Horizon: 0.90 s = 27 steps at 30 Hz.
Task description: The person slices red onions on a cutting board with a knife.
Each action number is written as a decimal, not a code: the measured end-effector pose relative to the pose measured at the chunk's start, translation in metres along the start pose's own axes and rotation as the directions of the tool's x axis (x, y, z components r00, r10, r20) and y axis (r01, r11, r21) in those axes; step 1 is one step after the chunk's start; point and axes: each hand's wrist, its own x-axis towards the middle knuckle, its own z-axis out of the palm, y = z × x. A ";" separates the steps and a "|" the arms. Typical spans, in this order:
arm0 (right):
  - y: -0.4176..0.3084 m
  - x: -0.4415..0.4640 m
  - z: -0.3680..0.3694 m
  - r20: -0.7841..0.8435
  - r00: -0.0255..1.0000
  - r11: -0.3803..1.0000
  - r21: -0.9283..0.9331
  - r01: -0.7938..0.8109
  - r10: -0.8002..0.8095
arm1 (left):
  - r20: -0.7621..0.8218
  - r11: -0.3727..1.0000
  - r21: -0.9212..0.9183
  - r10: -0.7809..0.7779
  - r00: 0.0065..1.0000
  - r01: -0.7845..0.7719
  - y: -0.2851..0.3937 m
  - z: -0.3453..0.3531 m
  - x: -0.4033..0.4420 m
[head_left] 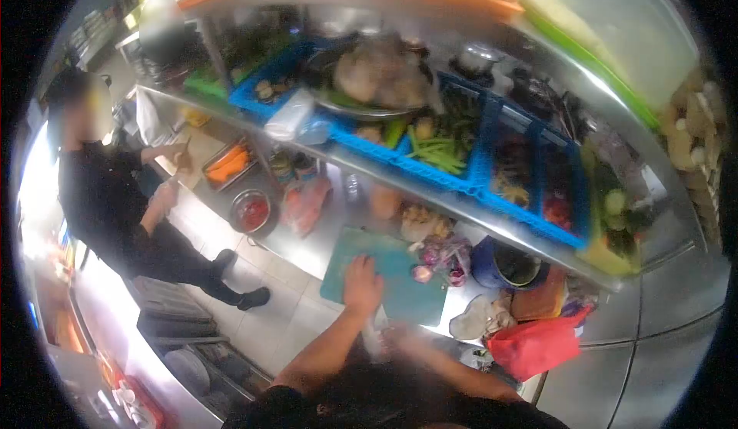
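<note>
Board work, taking the green cutting board as clock centre: it lies flat on the metal counter, just below the shelf edge. Left hand on it toward 9 o'clock, palm down, fingers stretched out, nothing seen gripped; looks like weight put there to steady or wipe the surface, judgement only. Right hand at 6 o'clock, by the near edge, smeared by blur; cannot tell if closed on anything. Pale thing between wrist and right hand, too blurred to name or say who holds it. Hands apart, left farther out. Purple onions partly in clear plastic at 2 o'clock, overlapping the board's edge, probably for short reach. Ginger-like lumps at 1, just beyond. Blue bucket at 3, close enough to take things from the board, likely why it sits there. Red bag at 4, apart from the board. Pink plastic bag and metal bowl with red contents at 10, leaving the cutting spot free. Blue crates up at 1 on the shelf, dividing green vegetables from other produce, presumably sorted for quick picking. Large pan with pale lump, maybe meat, at 12. Second person well apart, between 9 and 10, near orange pieces.
</note>
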 end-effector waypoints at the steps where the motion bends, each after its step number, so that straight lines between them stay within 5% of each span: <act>1: 0.001 0.000 -0.005 0.004 1.000 1.000 -0.003 -0.004 0.004 | -0.004 1.000 -0.027 -0.003 1.000 0.002 -0.003 0.000 -0.002; 6: -0.004 0.020 -0.002 0.191 0.980 0.975 0.203 -0.088 0.048 | -0.144 0.980 -0.189 -0.088 0.986 0.060 -0.025 0.017 -0.009; 8: -0.016 0.022 0.006 0.275 0.961 0.993 0.116 0.004 -0.036 | -0.239 0.933 -0.322 -0.243 0.940 0.159 -0.036 0.023 -0.008; 13: -0.029 0.025 0.011 0.297 0.939 0.893 -0.354 0.278 -0.174 | -0.382 0.921 -0.361 -0.291 0.877 0.148 -0.014 -0.027 0.007; 15: -0.088 -0.041 0.011 0.241 0.903 0.760 -0.488 0.430 -0.355 | -0.473 0.906 -0.413 -0.300 0.828 0.092 0.031 -0.069 0.012; 17: -0.085 -0.060 0.003 0.237 0.722 0.529 -0.540 0.655 -0.650 | -0.553 0.848 -0.530 -0.334 0.763 -0.012 0.099 -0.115 0.029; 20: -0.142 -0.132 -0.011 0.259 0.583 0.327 -0.625 0.709 -0.770 | -0.663 0.917 -0.234 0.094 0.743 -0.324 0.164 -0.166 0.056; 23: -0.197 -0.198 -0.021 0.209 0.588 0.239 -0.770 0.591 -0.781 | -0.577 0.845 -0.206 0.303 0.759 -0.494 0.245 -0.211 0.108; 24: -0.218 -0.218 -0.025 0.082 0.636 0.392 -0.725 0.567 -0.767 | -0.564 0.784 -0.235 0.371 0.738 -0.574 0.269 -0.217 0.132; 27: -0.270 -0.259 -0.043 -0.031 0.660 0.615 -0.399 0.680 -0.751 | -0.428 0.854 -0.195 0.368 0.825 -0.482 0.314 -0.206 0.200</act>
